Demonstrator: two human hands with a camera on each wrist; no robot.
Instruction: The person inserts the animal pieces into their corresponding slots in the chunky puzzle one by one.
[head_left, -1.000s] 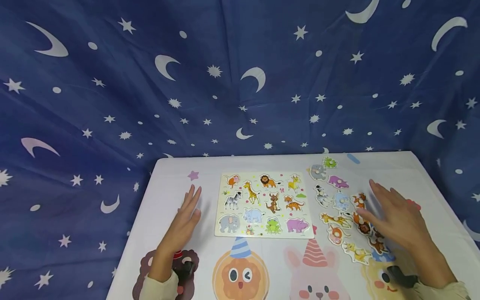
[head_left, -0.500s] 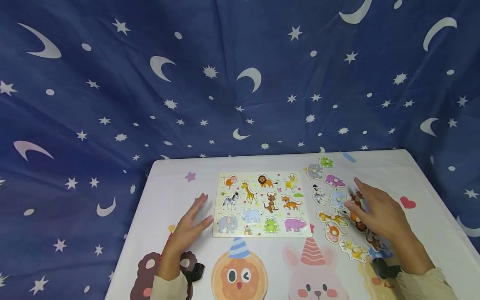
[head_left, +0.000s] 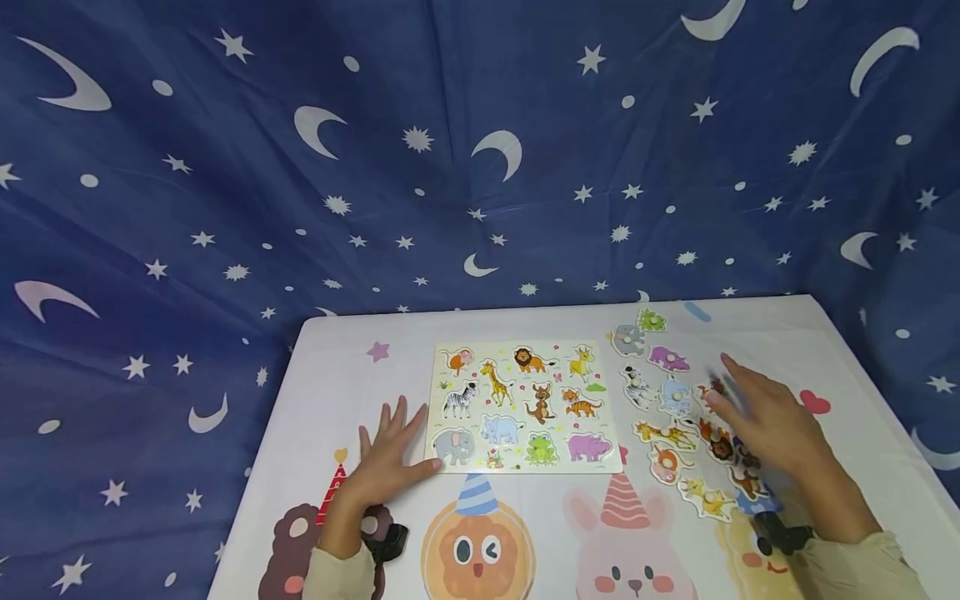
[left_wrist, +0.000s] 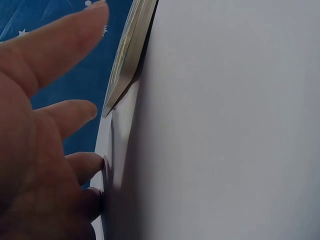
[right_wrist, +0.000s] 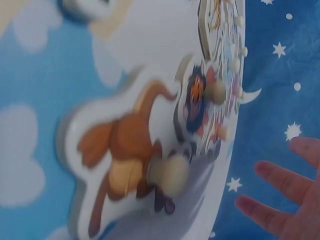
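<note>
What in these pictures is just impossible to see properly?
- Head view: the right hand covers several loose animal puzzle pieces; its fingertips are motion-blurred.
- Left wrist view: the pale wooden puzzle board shows edge-on only, its pictures hidden.
- Right wrist view: the brown kangaroo-like piece is blurred.

Your left hand (left_wrist: 30,150) lies spread, its lower fingertips (left_wrist: 95,162) pressing the smooth white table cover (left_wrist: 225,125). Just beyond your upper fingers, the thin pale wooden board's edge (left_wrist: 131,50) rests on that cover, with blue starred cloth (left_wrist: 60,90) between the fingers.

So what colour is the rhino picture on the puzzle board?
Pink-purple rhino, clearest in the head view.
</note>
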